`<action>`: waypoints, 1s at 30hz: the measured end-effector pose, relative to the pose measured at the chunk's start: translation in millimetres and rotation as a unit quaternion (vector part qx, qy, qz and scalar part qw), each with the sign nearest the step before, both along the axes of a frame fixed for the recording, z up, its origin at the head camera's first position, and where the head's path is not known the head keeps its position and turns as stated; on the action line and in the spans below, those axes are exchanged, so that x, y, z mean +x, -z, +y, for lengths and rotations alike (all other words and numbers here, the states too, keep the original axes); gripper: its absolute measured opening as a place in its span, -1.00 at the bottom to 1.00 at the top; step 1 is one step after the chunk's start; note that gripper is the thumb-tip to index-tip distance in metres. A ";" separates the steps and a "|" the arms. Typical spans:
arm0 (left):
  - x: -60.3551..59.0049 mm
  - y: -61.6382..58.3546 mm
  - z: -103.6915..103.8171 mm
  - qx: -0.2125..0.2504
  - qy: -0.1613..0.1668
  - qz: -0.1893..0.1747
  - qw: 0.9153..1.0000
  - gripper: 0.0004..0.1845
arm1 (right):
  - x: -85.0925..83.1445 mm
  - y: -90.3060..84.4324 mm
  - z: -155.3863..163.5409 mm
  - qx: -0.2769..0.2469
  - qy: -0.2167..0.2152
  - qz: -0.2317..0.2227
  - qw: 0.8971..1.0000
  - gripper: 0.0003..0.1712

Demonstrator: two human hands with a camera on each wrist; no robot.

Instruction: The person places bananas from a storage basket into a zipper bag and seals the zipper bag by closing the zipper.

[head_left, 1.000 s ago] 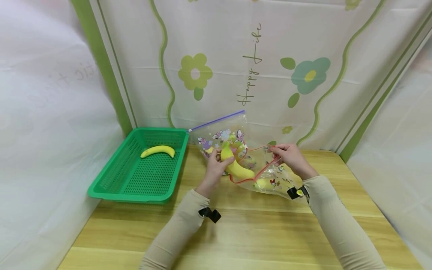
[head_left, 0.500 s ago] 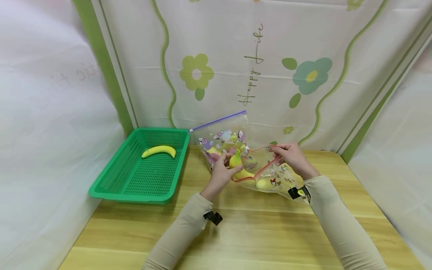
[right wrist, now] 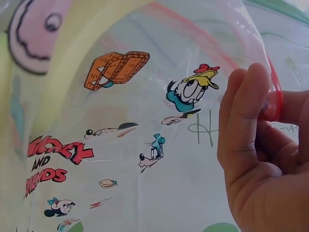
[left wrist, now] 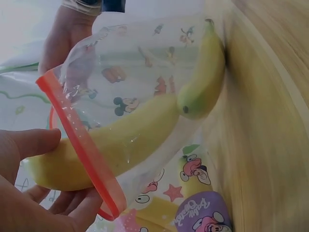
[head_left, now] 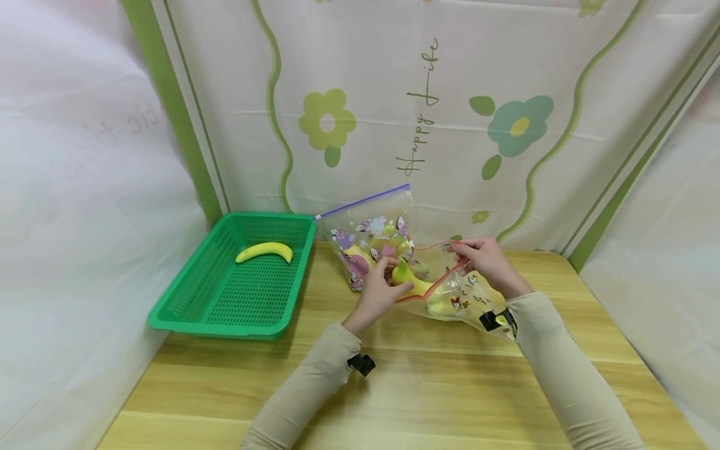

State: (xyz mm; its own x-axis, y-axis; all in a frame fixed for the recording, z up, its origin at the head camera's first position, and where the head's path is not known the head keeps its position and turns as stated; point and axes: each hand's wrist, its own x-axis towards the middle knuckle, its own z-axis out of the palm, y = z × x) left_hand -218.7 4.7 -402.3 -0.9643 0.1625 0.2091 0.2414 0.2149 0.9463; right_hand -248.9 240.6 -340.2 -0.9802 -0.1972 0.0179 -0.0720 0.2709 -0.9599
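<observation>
In the head view my left hand [head_left: 375, 295] grips a yellow banana [head_left: 415, 286] by its end. The rest of that banana [left wrist: 135, 137] lies inside a clear printed zip bag with a red rim [left wrist: 79, 140], as the left wrist view shows. A second banana [left wrist: 205, 77] is inside the same bag, against its lower side. My right hand [head_left: 488, 265] pinches the red rim, spreading the bag's mouth. In the right wrist view the fingertips [right wrist: 256, 79] close on the rim beside cartoon prints.
A green perforated basket [head_left: 222, 330] stands at the left with another banana [head_left: 264, 251] inside. Behind my left hand, a clear bag with a purple zip strip [head_left: 362, 202] holds yellow and green things. The wooden table [head_left: 427, 387] meets a printed curtain [head_left: 382, 69] at the back.
My left hand has moved right and pushed the banana farther through the red-rimmed mouth. The banana has turned to point into the bag. My right hand has kept its place on the rim.
</observation>
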 end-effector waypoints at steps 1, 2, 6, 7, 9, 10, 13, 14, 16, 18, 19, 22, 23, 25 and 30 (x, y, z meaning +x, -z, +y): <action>0.2 0.7 0.3 -0.014 -0.001 0.007 1.000 -0.52 | 0.1 0.1 -0.3 0.000 0.000 -0.002 1.000 -0.62; 0.5 1.3 0.5 -0.027 -0.003 0.015 1.000 -0.52 | 0.3 0.0 -0.5 0.000 0.001 -0.003 1.000 -0.62; -0.2 6.7 -0.2 -0.069 -0.004 0.043 0.997 -0.52 | 1.2 0.3 -0.9 0.002 -0.001 -0.009 1.000 -0.61; -0.8 8.1 -0.6 -0.076 -0.004 0.049 0.996 -0.52 | 1.2 0.3 -0.9 0.003 -0.001 -0.010 1.000 -0.60; -1.8 10.4 -1.0 -0.083 -0.003 0.058 0.995 -0.54 | 0.9 0.0 -1.1 0.005 -0.003 -0.009 1.000 -0.59; -2.2 11.0 -1.1 -0.086 -0.004 0.062 0.994 -0.56 | 0.6 -0.2 -1.4 0.004 -0.003 -0.008 1.000 -0.59; -2.8 12.5 -0.7 -0.090 0.002 0.062 0.994 -0.59 | -0.4 -0.9 -1.7 0.004 -0.003 -0.007 1.000 -0.59; -2.7 12.8 -0.4 -0.089 0.005 0.056 0.994 -0.60 | -0.7 -1.2 -2.1 0.004 -0.004 -0.007 1.000 -0.59; -2.8 13.3 0.3 -0.085 0.015 0.045 0.995 -0.60 | -0.6 -2.2 -2.4 0.004 -0.005 -0.005 1.000 -0.59; -3.5 14.1 0.9 -0.079 0.026 0.031 0.996 -0.60 | -0.2 -3.1 -2.6 0.005 -0.008 -0.005 1.000 -0.58; -3.9 14.1 1.2 -0.076 0.029 0.025 0.996 -0.60 | 0.0 -3.7 -2.6 0.006 -0.008 -0.005 1.000 -0.57; -5.6 13.3 1.1 -0.078 0.036 0.016 0.996 -0.59 | 0.4 -4.9 -2.2 0.008 -0.009 -0.003 1.000 -0.56; -6.2 13.0 1.0 -0.077 0.038 0.011 0.996 -0.58 | 0.4 -5.2 -2.0 0.008 -0.009 -0.002 1.000 -0.56; -7.4 12.3 0.8 -0.078 0.042 0.003 0.996 -0.56 | 0.3 -5.8 -1.4 0.009 -0.008 -0.001 1.000 -0.56; -10.3 11.3 1.1 -0.087 0.044 -0.006 0.995 -0.59 | -0.1 -6.7 -0.1 0.013 -0.008 0.001 1.000 -0.57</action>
State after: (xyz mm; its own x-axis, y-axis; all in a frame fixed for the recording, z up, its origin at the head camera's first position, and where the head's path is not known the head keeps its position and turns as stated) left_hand -229.0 5.7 -413.6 -0.9469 0.2791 0.1598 0.2561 0.3536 0.8997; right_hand -249.0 240.5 -333.6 -0.9769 -0.2134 0.0139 -0.0779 0.2946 -0.9524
